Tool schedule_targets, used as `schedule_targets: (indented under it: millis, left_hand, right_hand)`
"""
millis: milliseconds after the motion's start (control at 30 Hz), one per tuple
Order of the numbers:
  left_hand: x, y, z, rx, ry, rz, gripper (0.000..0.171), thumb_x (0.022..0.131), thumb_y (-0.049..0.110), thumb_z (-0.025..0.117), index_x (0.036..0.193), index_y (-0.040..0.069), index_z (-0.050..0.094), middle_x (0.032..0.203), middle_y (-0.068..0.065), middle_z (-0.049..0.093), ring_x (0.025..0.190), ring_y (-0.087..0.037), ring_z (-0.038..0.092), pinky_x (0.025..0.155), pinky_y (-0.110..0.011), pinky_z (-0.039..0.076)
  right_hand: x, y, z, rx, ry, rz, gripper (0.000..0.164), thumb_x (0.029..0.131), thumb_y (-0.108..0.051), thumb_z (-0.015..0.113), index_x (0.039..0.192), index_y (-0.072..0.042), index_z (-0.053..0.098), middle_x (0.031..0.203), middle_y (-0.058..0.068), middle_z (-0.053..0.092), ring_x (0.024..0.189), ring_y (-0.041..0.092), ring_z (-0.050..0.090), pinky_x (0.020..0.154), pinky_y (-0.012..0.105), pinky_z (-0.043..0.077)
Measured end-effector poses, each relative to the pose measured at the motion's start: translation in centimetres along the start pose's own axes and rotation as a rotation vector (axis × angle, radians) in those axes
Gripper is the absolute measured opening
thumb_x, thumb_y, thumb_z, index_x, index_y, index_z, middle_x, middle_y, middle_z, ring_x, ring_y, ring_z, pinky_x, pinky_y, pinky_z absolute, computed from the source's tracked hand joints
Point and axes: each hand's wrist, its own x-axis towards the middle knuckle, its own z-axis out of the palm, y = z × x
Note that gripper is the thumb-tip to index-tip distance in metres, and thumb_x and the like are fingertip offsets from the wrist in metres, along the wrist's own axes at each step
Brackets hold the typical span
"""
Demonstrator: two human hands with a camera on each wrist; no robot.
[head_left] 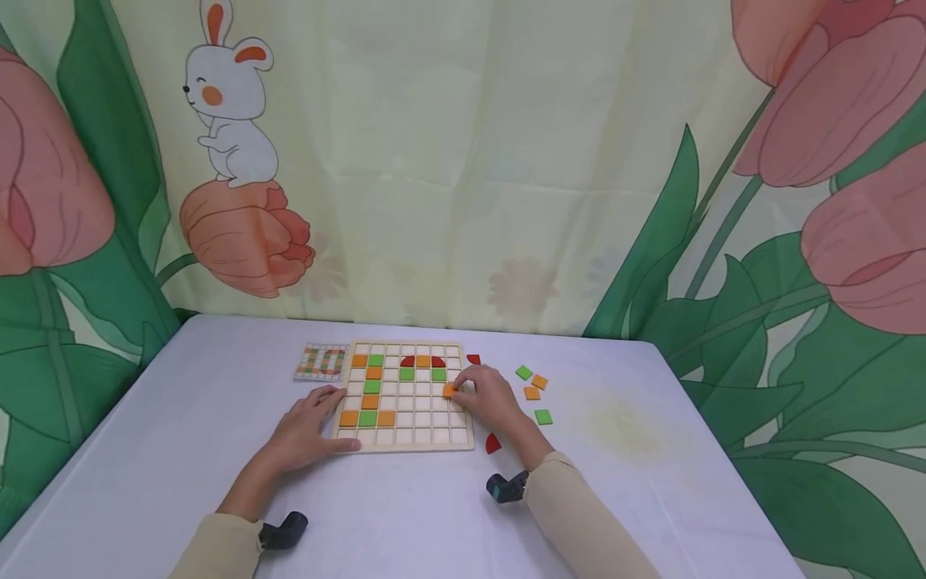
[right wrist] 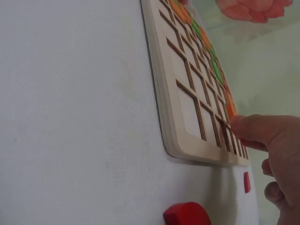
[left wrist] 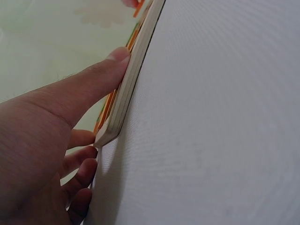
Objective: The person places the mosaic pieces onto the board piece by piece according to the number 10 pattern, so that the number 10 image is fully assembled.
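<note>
A wooden grid board (head_left: pixel 415 449) lies on the table, with orange, green and red flat tiles set in some of its cells. My left hand (head_left: pixel 304 430) holds the board's near left corner, thumb over the front rim and fingers along the left side. In the left wrist view, that thumb (left wrist: pixel 110 70) presses on the board's edge. Between thumb and fingertips, my right hand (head_left: pixel 495 402) pinches an orange square tile (head_left: pixel 448 391) over the right-hand columns. The right wrist view shows the thumb at that tile (right wrist: pixel 231 109), with the other fingers partly hidden.
Beside the board's far left corner lies a pattern card (head_left: pixel 318 363) with a coloured grid. Loose tiles lie to the right, including a green square (head_left: pixel 543 417), an orange square (head_left: pixel 532 393) and a red quarter-round piece (head_left: pixel 493 443). A printed curtain (head_left: pixel 434 201) hangs behind the white-covered table.
</note>
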Motion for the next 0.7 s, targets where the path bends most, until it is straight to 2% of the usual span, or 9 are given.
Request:
schedule_targets:
  millis: [300, 700]
  left_hand:
    - [-0.2, 0.1, -0.2, 0.006, 0.001, 0.006, 0.105, 0.068, 0.061, 0.078, 0.15, 0.012, 0.035, 0.151, -0.018, 0.034, 0.129, -0.041, 0.038, 0.102, -0.063, 0.036]
    - [-0.1, 0.0, 0.0, 0.008, 0.004, -0.006, 0.106, 0.067, 0.063, 0.077, 0.15, 0.012, 0.035, 0.152, -0.017, 0.033, 0.13, -0.04, 0.038, 0.102, -0.063, 0.036]
  right_hand:
    - [0.8, -0.7, 0.9, -0.025, -0.012, -0.028, 0.008, 0.087, -0.025, 0.073, 0.093, -0.019, 0.073, 0.112, 0.0, 0.068, 0.108, 0.02, 0.056, 0.097, 0.042, 0.048]
    - [1.6, -1.1, 1.1, -0.004, -0.031, -0.035, 0.007, 0.086, -0.02, 0.073, 0.092, -0.016, 0.076, 0.114, 0.001, 0.069, 0.115, 0.022, 0.055, 0.101, 0.043, 0.046]
